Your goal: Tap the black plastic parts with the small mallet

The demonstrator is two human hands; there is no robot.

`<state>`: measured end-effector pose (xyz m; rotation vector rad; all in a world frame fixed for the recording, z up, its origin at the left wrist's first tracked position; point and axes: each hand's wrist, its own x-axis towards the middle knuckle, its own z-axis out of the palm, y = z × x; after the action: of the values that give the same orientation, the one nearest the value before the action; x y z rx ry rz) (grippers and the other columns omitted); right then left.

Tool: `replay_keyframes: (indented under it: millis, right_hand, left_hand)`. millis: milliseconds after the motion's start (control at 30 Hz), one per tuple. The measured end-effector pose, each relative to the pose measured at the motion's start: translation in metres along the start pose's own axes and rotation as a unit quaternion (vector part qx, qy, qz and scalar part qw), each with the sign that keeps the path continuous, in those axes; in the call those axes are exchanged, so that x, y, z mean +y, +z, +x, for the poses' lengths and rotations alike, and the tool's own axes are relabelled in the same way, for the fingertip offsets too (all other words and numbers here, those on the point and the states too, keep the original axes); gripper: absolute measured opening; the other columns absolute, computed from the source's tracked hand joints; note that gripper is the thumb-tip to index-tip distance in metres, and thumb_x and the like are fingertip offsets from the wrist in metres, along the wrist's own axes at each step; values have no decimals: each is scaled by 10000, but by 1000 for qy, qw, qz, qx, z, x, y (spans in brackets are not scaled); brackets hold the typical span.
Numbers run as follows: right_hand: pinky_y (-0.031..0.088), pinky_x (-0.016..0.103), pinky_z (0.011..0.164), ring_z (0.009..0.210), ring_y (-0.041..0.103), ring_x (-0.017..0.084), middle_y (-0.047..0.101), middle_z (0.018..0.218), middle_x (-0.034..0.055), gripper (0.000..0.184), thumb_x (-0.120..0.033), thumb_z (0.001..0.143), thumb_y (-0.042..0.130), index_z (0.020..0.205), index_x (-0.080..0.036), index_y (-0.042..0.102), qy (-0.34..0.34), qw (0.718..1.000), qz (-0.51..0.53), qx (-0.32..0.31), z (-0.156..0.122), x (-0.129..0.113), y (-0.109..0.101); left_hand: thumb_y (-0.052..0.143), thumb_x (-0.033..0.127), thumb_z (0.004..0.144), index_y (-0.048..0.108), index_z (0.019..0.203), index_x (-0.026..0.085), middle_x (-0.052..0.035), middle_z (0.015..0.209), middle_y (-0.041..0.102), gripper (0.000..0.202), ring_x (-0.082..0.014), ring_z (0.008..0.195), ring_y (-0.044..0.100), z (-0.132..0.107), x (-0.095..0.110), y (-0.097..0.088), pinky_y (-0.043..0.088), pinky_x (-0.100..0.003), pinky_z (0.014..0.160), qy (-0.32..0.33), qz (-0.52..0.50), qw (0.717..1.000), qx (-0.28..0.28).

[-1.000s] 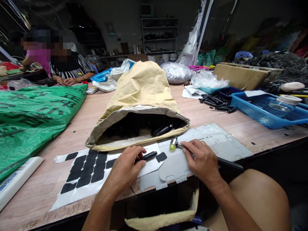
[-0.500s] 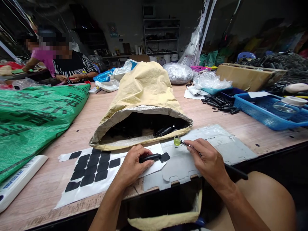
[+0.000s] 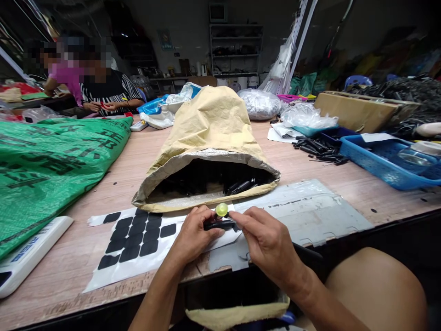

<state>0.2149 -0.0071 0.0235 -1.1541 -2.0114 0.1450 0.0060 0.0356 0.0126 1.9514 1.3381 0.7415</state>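
Observation:
My left hand (image 3: 195,235) is closed on a small black plastic part (image 3: 220,225), pressed to the table near its front edge. My right hand (image 3: 267,243) grips a small mallet whose yellow-green head (image 3: 221,209) sits just above that part; the handle is mostly hidden by the hand. A white backing sheet (image 3: 103,271) with several black pads (image 3: 138,236) lies under and to the left of my left hand. Right behind both hands a tan paper sack (image 3: 210,133) lies open toward me, with black parts (image 3: 237,187) inside.
A green woven sack (image 3: 48,161) covers the table's left side, with a white device (image 3: 27,253) at its near edge. Grey plastic sheet (image 3: 310,207) lies to the right. A blue tray (image 3: 389,161), loose black parts (image 3: 317,149) and a cardboard box (image 3: 358,108) stand far right. Two people (image 3: 89,87) sit at the far left.
My right hand has swung the mallet leftward, bringing its head from right of the black part to directly over it. My left hand has kept its hold on the part.

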Motion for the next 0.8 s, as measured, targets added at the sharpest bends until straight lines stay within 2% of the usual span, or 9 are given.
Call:
replay_keyframes:
  millis: [100, 267, 467, 633, 800]
  right_hand:
    - [489, 277, 707, 778, 589, 159, 620, 832, 32, 437, -43, 926, 467, 1214, -268, 707, 4, 999, -38, -21, -1, 0, 0]
    - [508, 295, 776, 849, 601, 173, 641, 885, 43, 424, -91, 966, 472, 1293, -274, 672, 30, 999, 3, 36, -5, 4, -13]
    - [504, 272, 762, 833, 610, 161, 635, 865, 30, 427, -62, 949, 478, 1257, -266, 692, 40, 999, -15, -16, -14, 13, -13]
    - [499, 273, 779, 861, 632, 168, 665, 890, 27, 362, -148, 985, 506, 1265, -281, 692, 77, 995, -32, 48, -14, 33, -19]
    - [489, 299, 807, 871, 625, 185, 669, 871, 40, 255, -174, 963, 560, 1131, -231, 743, 71, 990, -111, 44, -21, 59, -20]
  left_hand:
    - [736, 233, 795, 686, 806, 199, -8, 860, 611, 62, -220, 922, 557, 0, 1, -1, 421, -332, 815, 1, 5, 1000, -5]
    - [753, 211, 769, 737, 903, 225, -5, 921, 656, 136, -232, 993, 573, -1, 2, -1, 409, -349, 881, -21, -18, 1000, -3]
    - [734, 221, 763, 736, 889, 231, -1, 893, 641, 126, -229, 971, 570, -1, 3, -1, 412, -339, 857, -20, 0, 1000, 1]
    - [691, 192, 776, 733, 950, 244, -2, 970, 653, 186, -234, 1029, 561, -3, 2, -3, 413, -350, 918, -11, 9, 1000, -14]
    - [683, 221, 808, 700, 1005, 244, -8, 1010, 640, 199, -232, 1003, 568, -4, -2, -2, 427, -352, 885, -21, 11, 1000, -5]
